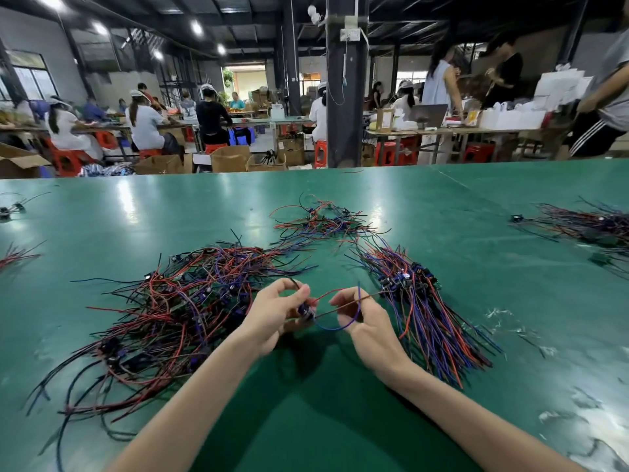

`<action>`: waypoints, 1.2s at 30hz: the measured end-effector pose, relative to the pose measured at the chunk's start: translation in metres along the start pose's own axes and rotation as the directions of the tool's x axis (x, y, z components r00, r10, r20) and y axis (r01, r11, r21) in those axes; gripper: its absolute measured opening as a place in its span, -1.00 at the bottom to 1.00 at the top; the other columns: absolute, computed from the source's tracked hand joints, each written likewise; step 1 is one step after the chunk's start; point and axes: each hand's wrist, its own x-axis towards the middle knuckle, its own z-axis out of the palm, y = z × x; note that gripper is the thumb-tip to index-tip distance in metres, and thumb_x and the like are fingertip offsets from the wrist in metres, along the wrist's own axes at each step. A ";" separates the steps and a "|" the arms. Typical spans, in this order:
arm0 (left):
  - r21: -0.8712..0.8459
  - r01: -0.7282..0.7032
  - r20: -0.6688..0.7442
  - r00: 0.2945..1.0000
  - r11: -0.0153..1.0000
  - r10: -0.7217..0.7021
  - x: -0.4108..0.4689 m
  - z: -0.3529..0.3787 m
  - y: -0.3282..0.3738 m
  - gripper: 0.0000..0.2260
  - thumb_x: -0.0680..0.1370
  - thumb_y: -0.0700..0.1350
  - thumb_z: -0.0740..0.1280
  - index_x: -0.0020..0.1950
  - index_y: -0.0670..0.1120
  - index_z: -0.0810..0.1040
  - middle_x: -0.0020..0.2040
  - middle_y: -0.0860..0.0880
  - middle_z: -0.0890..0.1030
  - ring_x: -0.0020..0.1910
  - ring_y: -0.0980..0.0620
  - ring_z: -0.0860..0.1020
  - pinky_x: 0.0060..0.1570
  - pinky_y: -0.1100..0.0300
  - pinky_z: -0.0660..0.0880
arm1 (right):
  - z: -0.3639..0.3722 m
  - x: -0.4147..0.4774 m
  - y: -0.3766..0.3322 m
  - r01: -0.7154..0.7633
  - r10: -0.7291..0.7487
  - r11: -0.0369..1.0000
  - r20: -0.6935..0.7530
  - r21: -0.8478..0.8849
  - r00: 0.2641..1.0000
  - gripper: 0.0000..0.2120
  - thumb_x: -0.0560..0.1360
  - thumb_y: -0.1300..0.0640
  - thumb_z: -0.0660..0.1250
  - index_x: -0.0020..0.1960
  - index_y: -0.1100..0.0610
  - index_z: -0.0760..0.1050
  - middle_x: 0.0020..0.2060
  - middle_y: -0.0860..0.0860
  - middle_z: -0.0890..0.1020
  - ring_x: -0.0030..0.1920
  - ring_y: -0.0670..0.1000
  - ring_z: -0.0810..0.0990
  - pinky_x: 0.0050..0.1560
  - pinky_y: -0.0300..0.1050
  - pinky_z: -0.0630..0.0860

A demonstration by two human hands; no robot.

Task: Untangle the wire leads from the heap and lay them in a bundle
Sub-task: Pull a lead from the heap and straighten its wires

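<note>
**Work surface.** A glossy green table mat [476,253] carries all the parts.

**Markings.** The label on the brown cardboard box [385,119] on the far bench is too small to read. Pale print shows on some of the small dark components, but it cannot be read.

**Hands.**
- The left hand [272,318] is above the mat at centre. Its thumb and forefinger are curled and pinch the small dark component of a single red-and-blue wire lead [306,311].
- The right hand [366,323] is just beside it. Its fingers are curled and pinch the thin wires of the same lead.
- A red wire arcs over the gap between the hands, and a blue wire loops beneath it.

**Task items.**
- The tangled heap of red, black and blue wire leads [170,318] lies on the mat left of the left hand. Its near edge reaches the left wrist and forearm.
- The aligned bundle of red, blue and black leads [429,318] lies just right of the right hand. Its dark components are grouped at the far end, and its free wire ends fan toward the near edge.
- A thin wire runs from the right hand toward that component end.

**Other items.**
- A smaller loose tangle of leads [323,221] lies beyond both hands.
- A further pile of leads [592,226] lies well apart, at the right edge.
- White scraps [578,420] lie on the mat at lower right.
</note>
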 end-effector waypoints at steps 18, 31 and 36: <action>0.055 -0.171 0.011 0.985 0.984 0.171 -0.008 0.009 -0.013 -0.87 0.49 -0.21 0.39 -0.20 -0.15 0.47 -0.37 -0.07 0.63 -0.45 0.08 0.53 -0.47 0.23 0.49 | -0.002 0.000 -0.005 -0.129 0.060 0.969 0.305 0.213 0.951 -0.82 0.37 0.38 0.46 -0.23 0.20 0.48 -0.46 0.00 0.55 -0.54 -0.12 0.47 -0.46 -0.30 0.45; 0.247 -0.307 0.231 0.940 0.919 0.252 -0.015 0.012 -0.016 -0.88 0.53 -0.25 0.33 -0.04 -0.16 0.67 -0.30 0.06 0.62 -0.37 0.21 0.45 -0.34 0.38 0.38 | -0.002 0.004 0.004 -0.217 0.183 0.933 0.138 0.288 0.973 -0.85 0.56 0.29 0.27 -0.19 0.21 0.43 -0.56 0.07 0.48 -0.71 -0.07 0.34 -0.71 -0.33 0.26; 0.201 -0.186 0.392 0.915 0.962 0.095 -0.019 0.009 -0.015 -0.84 0.53 -0.30 0.33 0.00 -0.13 0.68 -0.27 -0.11 0.58 -0.40 0.12 0.42 -0.41 0.37 0.34 | -0.006 0.004 0.004 -0.206 0.182 0.951 0.120 0.229 0.976 -0.88 0.55 0.22 0.31 -0.16 0.17 0.42 -0.53 0.02 0.46 -0.65 -0.07 0.33 -0.69 -0.33 0.23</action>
